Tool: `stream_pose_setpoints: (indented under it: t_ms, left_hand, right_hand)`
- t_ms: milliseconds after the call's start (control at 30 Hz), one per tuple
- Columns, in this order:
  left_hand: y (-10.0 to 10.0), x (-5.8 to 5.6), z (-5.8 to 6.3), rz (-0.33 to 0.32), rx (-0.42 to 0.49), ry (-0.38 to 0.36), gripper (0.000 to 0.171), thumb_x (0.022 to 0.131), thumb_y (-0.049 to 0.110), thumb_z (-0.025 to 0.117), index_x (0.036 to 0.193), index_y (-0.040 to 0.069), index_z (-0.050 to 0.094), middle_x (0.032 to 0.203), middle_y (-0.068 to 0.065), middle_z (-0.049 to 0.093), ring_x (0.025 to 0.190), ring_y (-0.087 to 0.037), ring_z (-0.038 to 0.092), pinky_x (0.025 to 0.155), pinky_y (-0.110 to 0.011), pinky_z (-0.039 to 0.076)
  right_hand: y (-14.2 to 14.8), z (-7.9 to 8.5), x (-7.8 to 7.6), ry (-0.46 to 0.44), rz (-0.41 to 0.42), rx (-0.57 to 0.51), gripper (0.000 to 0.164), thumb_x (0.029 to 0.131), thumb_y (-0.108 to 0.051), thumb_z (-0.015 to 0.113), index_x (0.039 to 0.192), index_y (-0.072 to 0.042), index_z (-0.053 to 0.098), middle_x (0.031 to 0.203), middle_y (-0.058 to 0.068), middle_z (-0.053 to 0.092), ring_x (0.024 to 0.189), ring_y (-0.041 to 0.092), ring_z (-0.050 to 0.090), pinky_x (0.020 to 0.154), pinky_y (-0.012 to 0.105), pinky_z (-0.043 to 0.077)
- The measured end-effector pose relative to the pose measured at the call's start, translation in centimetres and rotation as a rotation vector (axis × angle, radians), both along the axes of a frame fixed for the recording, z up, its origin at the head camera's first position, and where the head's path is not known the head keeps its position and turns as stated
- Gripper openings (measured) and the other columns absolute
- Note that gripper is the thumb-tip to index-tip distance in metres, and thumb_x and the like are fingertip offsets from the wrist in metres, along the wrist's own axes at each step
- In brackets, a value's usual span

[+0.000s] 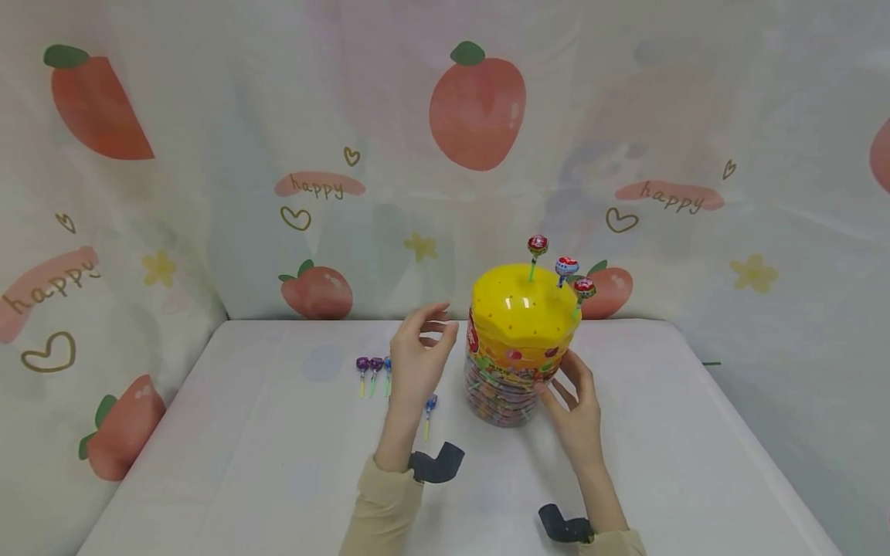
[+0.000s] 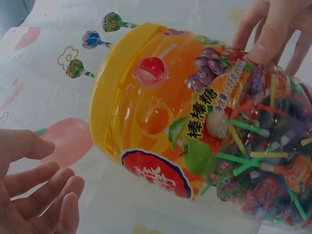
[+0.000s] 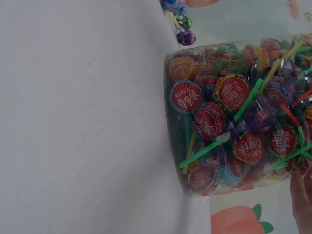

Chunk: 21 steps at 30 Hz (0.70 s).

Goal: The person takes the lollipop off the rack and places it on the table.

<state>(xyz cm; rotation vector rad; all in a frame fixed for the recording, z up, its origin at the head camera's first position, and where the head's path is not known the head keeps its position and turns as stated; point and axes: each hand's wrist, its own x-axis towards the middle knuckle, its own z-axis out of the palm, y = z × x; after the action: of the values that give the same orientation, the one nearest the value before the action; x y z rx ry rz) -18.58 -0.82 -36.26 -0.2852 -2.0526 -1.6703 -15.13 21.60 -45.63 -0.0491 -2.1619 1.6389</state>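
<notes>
A clear plastic lollipop jar (image 1: 507, 386) with a domed yellow lid (image 1: 521, 305) stands on the table, full of wrapped lollipops (image 3: 234, 92). Out of holes in the lid's right side stick three lollipops: a red-green one (image 1: 538, 245), a blue one (image 1: 566, 267) and another red-green one (image 1: 584, 289). My right hand (image 1: 577, 417) holds the jar's lower right side, thumb in front and fingers round the side. Left of the jar my left hand (image 1: 424, 351) hovers with loosely bent fingers, apart from it and holding nothing.
Purple lollipops (image 1: 368, 364) and a blue one lie on the table (image 1: 278, 463) left of my left hand, partly hidden by it. Another blue lollipop (image 1: 431, 403) lies right of my left wrist. A fruit-patterned curtain (image 1: 389, 116) hangs behind the table.
</notes>
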Motion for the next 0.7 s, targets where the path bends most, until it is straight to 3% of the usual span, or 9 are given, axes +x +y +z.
stream_pose_setpoints:
  t_ms: [267,467,700]
  left_hand:
    - [1.9,-1.0,2.0,-0.064,-0.004,0.069,0.030,0.087,0.012,0.069,0.117,0.007,0.065,0.102,-0.010,0.069,0.090,-0.023,0.067,0.074,-0.027,0.055]
    - [3.2,-1.5,3.4,-0.128,0.006,0.054,0.029,0.088,0.013,0.068,0.117,0.006,0.065,0.104,-0.011,0.068,0.092,-0.023,0.066,0.075,-0.024,0.053]
    - [4.3,-2.7,4.8,-0.144,0.015,0.029,0.028,0.090,0.015,0.067,0.116,0.008,0.065,0.104,-0.010,0.069,0.094,-0.022,0.065,0.076,-0.022,0.052]
  right_hand:
    - [-0.1,0.2,0.1,0.007,0.000,0.022,0.072,0.088,-0.010,0.069,0.149,-0.017,0.031,0.148,0.006,0.040,0.130,0.003,0.038,0.099,0.008,0.039]
    - [-0.1,0.0,0.0,-0.007,-0.005,0.011,0.071,0.088,-0.013,0.069,0.148,-0.018,0.032,0.148,0.003,0.040,0.132,0.006,0.039,0.100,0.010,0.039]
    - [0.0,-0.1,-0.1,-0.012,-0.013,0.018,0.071,0.088,-0.014,0.069,0.148,-0.019,0.032,0.147,0.001,0.041,0.133,0.008,0.040,0.099,0.008,0.040]
